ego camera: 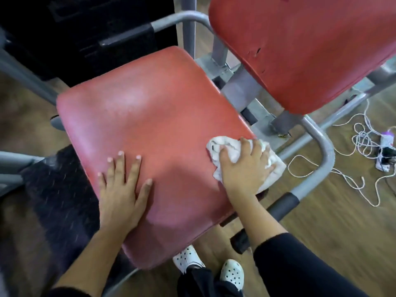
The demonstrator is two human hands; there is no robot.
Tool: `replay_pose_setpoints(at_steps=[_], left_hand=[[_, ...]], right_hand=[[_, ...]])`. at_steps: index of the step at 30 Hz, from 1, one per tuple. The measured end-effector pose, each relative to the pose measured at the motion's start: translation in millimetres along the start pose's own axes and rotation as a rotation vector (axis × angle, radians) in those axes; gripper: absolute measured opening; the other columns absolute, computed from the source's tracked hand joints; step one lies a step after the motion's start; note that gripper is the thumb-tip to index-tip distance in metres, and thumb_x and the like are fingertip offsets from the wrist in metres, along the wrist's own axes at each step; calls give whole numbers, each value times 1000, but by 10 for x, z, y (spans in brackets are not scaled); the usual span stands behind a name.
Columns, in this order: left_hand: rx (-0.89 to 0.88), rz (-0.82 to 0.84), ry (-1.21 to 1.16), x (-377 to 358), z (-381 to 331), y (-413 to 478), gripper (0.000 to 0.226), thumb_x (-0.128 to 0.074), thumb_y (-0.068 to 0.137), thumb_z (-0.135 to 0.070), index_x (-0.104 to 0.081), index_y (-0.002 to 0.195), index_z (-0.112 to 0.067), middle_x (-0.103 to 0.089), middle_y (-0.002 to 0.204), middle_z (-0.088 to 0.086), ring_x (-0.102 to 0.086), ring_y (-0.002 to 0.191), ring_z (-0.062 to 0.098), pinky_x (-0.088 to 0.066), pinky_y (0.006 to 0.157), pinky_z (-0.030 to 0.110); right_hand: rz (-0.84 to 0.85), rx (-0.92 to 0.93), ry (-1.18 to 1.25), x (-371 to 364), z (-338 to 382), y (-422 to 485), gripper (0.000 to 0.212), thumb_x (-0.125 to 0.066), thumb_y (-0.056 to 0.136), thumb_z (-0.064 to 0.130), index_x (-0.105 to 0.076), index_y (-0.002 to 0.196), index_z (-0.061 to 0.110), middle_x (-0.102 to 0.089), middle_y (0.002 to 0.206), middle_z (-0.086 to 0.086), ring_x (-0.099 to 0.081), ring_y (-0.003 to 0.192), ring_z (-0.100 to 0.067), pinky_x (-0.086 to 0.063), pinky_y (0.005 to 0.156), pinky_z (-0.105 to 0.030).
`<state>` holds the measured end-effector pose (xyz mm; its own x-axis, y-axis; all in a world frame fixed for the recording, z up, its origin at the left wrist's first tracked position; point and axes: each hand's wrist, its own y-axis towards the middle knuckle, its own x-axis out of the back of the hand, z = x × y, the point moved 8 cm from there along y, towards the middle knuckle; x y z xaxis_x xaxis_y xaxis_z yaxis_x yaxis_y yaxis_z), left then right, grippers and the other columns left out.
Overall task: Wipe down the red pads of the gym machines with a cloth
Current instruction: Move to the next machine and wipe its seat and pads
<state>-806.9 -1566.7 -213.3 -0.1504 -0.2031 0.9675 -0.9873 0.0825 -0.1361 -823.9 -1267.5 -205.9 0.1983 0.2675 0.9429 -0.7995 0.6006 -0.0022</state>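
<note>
My left hand (123, 189), fingers spread, presses the seat pad (150, 108); my right hand (246, 168) clutches the cloth (227, 147) overhanging its right edge.

One head-worn camera looks steeply down from close above the red seat pad (150, 125), wooden floor (321, 221) showing around it

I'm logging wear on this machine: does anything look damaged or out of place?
Yes. The red back pad has small dark tears in its cover near its left edge. On the floor to the right, a white cord lies in a loose tangle. The red seat pad looks whole.
</note>
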Motion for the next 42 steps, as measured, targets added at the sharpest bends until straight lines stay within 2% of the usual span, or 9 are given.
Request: replay_pose_setpoints(at_steps=[4,9,13,18,22,28,34,39,42], left_hand=[[-19,27,-36,-65,133,-324,65,-16,98,-56,-25,153,-23,-14,161,12,-12,147,38,-14,114,61],[-16,50,-99,-92,235,-620,62,-17,98,-52,-26,152,-24,-14,162,8,-13,148,34,-17,113,60],[-51,61,-89,-68,310,-627,65,-11,97,-59,-24,152,-27,-13,162,5,-11,149,30,-14,115,60],[-123,70,-71,-45,441,-465,69,-16,94,-65,-16,154,-31,-4,163,-1,0,150,24,-5,118,54],[-172,54,-127,-63,486,-441,65,-23,95,-61,-14,154,-33,-2,163,-6,6,150,18,0,118,49],[-191,40,-118,-15,731,-387,58,-19,99,-52,-20,153,-31,-10,163,-4,-3,150,22,-7,116,56],[-183,49,-87,49,1030,-176,57,-11,99,-57,-13,152,-38,-7,162,-10,-2,150,22,-8,116,57],[-186,4,-167,107,1027,-181,51,-20,101,-47,-21,151,-39,-12,160,-16,-6,150,18,-6,117,54],[-38,-125,-321,330,979,-203,51,-27,99,-40,-40,146,-26,-36,154,-7,-22,146,19,-14,118,53]], right_hand=[[17,83,3,-85,361,-647,57,-46,83,56,-61,121,16,-48,142,-8,-30,139,-36,-16,108,-67],[80,278,47,-120,560,-1483,59,-44,84,59,-59,127,21,-50,142,-6,-31,140,-35,-14,111,-61],[75,411,30,-123,548,-1344,53,-45,84,58,-60,123,25,-54,137,-4,-38,136,-34,-18,109,-62],[122,376,4,-185,686,-762,57,-36,82,59,-58,124,26,-49,141,-1,-32,138,-34,-14,110,-63],[84,418,0,-145,683,-1135,55,-45,83,59,-59,122,24,-51,139,-3,-36,136,-35,-23,108,-63],[129,479,2,-189,832,-1916,57,-48,79,58,-64,120,22,-54,138,-5,-40,134,-37,-25,107,-63],[165,464,-13,-352,1266,-1686,55,-50,80,59,-61,122,25,-52,139,-3,-37,136,-37,-24,106,-66],[244,467,-53,-524,1721,-1384,62,-34,85,61,-49,135,28,-38,150,-1,-25,142,-34,-11,111,-66],[259,547,43,-369,1645,-1408,62,-24,91,62,-35,145,33,-16,160,2,-13,146,-30,-6,112,-64]])
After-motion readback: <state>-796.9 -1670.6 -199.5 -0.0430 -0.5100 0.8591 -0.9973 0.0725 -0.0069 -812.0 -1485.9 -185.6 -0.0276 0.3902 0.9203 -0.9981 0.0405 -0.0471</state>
